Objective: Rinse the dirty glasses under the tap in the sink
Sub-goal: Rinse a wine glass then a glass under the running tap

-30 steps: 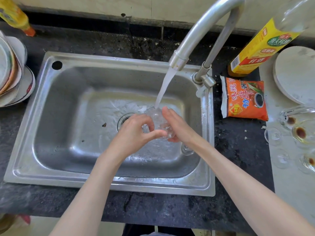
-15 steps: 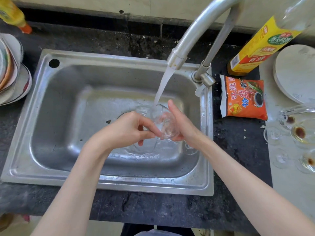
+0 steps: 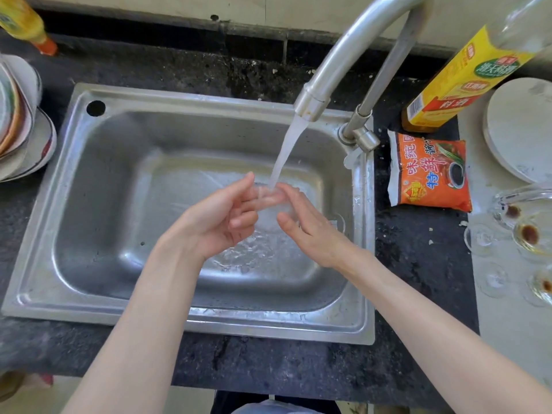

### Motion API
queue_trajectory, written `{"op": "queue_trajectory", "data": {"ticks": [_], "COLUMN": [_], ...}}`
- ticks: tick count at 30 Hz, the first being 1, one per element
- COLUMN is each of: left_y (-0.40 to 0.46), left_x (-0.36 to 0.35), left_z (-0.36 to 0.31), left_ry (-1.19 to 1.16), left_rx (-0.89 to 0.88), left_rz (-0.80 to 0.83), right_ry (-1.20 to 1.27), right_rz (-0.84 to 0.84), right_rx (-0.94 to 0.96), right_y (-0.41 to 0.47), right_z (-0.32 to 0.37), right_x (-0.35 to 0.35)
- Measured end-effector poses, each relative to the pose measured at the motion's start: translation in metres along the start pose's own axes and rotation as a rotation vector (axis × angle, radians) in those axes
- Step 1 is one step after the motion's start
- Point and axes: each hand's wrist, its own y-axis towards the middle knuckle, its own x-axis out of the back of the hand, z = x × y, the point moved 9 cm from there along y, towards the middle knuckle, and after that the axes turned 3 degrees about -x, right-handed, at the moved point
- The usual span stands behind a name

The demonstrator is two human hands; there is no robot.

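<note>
Right of sink [image 3: 89, 180], stained glasses [image 3: 528, 234]

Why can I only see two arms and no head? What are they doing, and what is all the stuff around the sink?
The camera sits on the person's head and looks down, so you see only their arms. The left hand and the right hand hold a small clear glass between them over the metal sink. Water runs from the tap onto it to rinse it. On the right counter wait more glasses with brown stains, an orange packet, a yellow bottle and a white plate. Stacked plates sit on the left.
</note>
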Motion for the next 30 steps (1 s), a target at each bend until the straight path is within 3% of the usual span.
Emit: {"op": "queue_trajectory", "data": {"ticks": [3,7,11,16,20,25,30], "left_y": [-0.002,-0.006,-0.004,-0.005,-0.008,0.003,0.009], "left_x": [-0.003,0.003,0.004,0.018,0.014,0.012,0.013], "left_z": [0.005,0.004,-0.011,-0.032,-0.033,-0.015,-0.01], "left_ry": [0.104,0.664,0.793,0.748,0.786,0.555,0.347], "left_rx": [0.015,0.004,-0.159,-0.457,-0.618,-0.554,-0.543], "left_rz": [0.042,-0.003,-0.019,-0.186,-0.225,-0.206,-0.274], "right_ry": [-0.029,-0.006,0.158,0.582,0.864,0.912,0.965], "right_rz": [-0.04,-0.085,-0.097,-0.132,-0.077,0.066,0.055], "right_rx": [0.037,0.065,-0.006,-0.248,-0.389,-0.428,-0.507], "right_y": [-0.001,-0.002,0.002,0.003,0.002,0.003,0.002], "right_z": [0.003,0.007,0.002,-0.019,-0.023,-0.015,-0.013], "right_x": [0.004,0.008,0.008,0.013,0.001,-0.018,-0.024]}}
